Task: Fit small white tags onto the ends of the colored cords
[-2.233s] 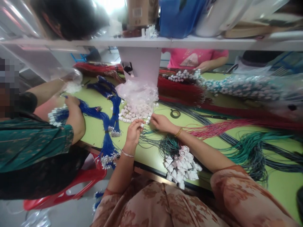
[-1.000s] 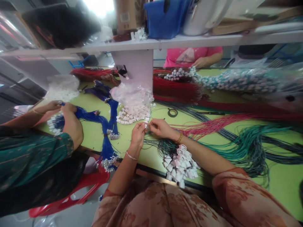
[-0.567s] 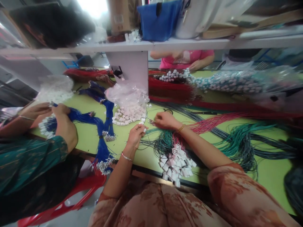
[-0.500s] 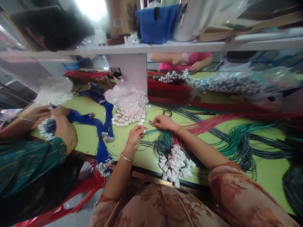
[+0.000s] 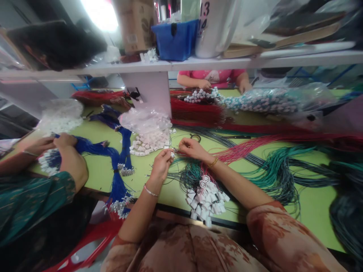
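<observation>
Left hand (image 5: 162, 165): closed at thumb and fingertips, gripping a small white plastic block (image 5: 172, 155).
Right hand (image 5: 192, 148): curled nearly shut, pinching thin wires with silvery metal tips (image 5: 176, 150), pointed at the left fingertips.
Contact of wire tips and block: too small to tell.
Loose pile of white plastic blocks (image 5: 150, 143): spread just beyond the left fingertips, partly under a crumpled clear plastic bag (image 5: 144, 120).
Cluster of white plastic blocks on wires (image 5: 205, 202): heaped at the near table edge, beside the right forearm.
Yellow-green table (image 5: 138, 172): strewn with long pink-red wires (image 5: 255, 145), green wires (image 5: 272, 166) and a black roll of tape (image 5: 199, 138).
Co-worker at left (image 5: 65, 141): gripping blue wires (image 5: 117, 183).
Person opposite in a pink shirt (image 5: 219, 77): seated across the table, arms resting near white-ended bundles.
White shelf (image 5: 170, 67): mounted above the table, bearing a blue plastic bin (image 5: 177, 40).
Block in hand: white, small, held between both hands above the table; finer detail blurred.
</observation>
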`<act>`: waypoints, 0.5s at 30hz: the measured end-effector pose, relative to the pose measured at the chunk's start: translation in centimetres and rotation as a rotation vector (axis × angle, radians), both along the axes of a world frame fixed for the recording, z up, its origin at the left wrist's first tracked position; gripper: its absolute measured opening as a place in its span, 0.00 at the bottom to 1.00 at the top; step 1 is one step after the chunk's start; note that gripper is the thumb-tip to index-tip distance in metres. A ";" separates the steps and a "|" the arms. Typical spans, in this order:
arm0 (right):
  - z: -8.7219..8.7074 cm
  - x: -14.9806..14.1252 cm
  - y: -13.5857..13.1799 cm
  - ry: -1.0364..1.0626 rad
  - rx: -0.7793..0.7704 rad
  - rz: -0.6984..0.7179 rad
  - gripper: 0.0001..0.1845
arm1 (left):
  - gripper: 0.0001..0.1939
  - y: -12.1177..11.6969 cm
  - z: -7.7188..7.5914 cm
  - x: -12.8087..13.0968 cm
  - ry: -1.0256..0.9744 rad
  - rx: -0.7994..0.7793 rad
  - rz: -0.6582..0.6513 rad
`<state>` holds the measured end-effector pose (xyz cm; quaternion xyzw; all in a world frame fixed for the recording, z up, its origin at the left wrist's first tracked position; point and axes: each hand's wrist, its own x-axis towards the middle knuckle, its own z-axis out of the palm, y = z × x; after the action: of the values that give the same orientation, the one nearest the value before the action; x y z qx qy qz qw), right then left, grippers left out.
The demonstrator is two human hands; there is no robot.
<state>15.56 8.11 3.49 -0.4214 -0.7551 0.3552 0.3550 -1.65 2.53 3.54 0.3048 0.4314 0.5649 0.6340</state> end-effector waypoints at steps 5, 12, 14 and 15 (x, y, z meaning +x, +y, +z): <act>0.4 -0.5 -1.8 0.133 -0.062 0.035 0.08 | 0.08 0.6 -0.8 1.1 -0.113 -0.046 -0.007; -0.6 -0.4 -2.8 0.033 0.131 -0.011 0.03 | 0.06 0.9 -2.3 1.2 -0.147 -0.070 0.029; -0.6 -0.3 -2.8 -0.017 0.183 0.001 0.02 | 0.06 1.0 -2.3 1.2 -0.155 -0.076 0.035; -0.6 -0.3 -2.8 -0.036 0.205 0.003 0.02 | 0.06 1.0 -2.3 1.2 -0.154 -0.078 0.041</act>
<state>15.30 5.28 2.85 -0.3880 -0.7945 0.2690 0.3819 -0.47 3.55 1.26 0.2264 0.4090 0.5821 0.6653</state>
